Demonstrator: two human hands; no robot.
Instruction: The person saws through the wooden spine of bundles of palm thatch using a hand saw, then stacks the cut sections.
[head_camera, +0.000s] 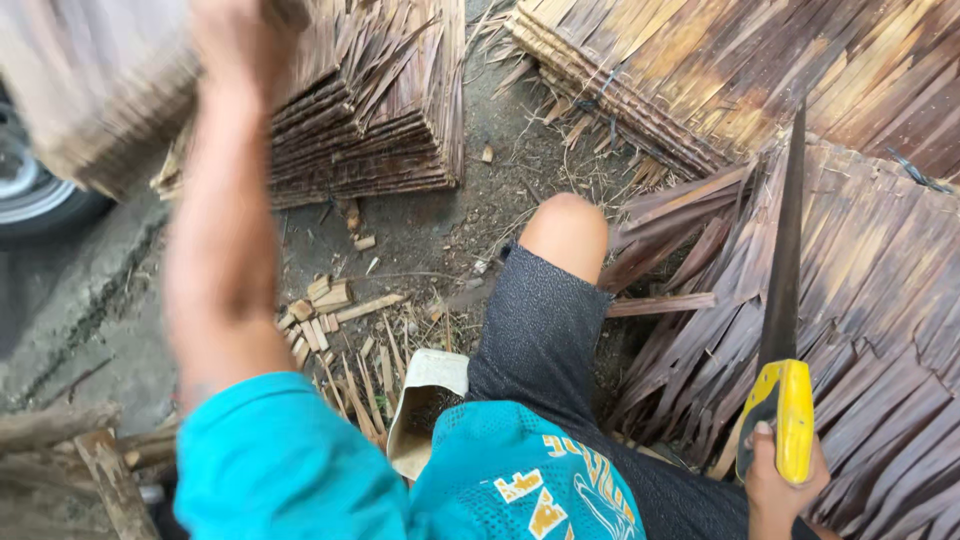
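Your turquoise sleeve (270, 465) fills the bottom of the view, and just right of it your right hand (778, 490) has its fingers wrapped tight round the yellow handle (787, 420) of the saw (783, 270). Its blade rises from that handle almost straight up the view, tip leaning slightly right, so the long axis runs away from you, with the point well beyond your bare knee (567, 232). It lies over, or just above, the thatch panel (880, 300) right of the knee; you cannot tell whether the blade touches the leaves.

Your left hand (235, 40) is raised far to the left of the saw, blurred, up against a bundle of thatch (90, 90). It seems to grip that bundle, but the blur hides how far the fingers close.

As for progress, I judge the cutting well under way: short wood offcuts (320, 310) lie scattered on the ground left of the knee, and a trimmed stack (365, 130) sits beyond them. The panel beside the saw has ragged, loose leaf ends, so trimming there looks unfinished. A pale sandal (425, 400) rests on the ground between sleeve and knee.
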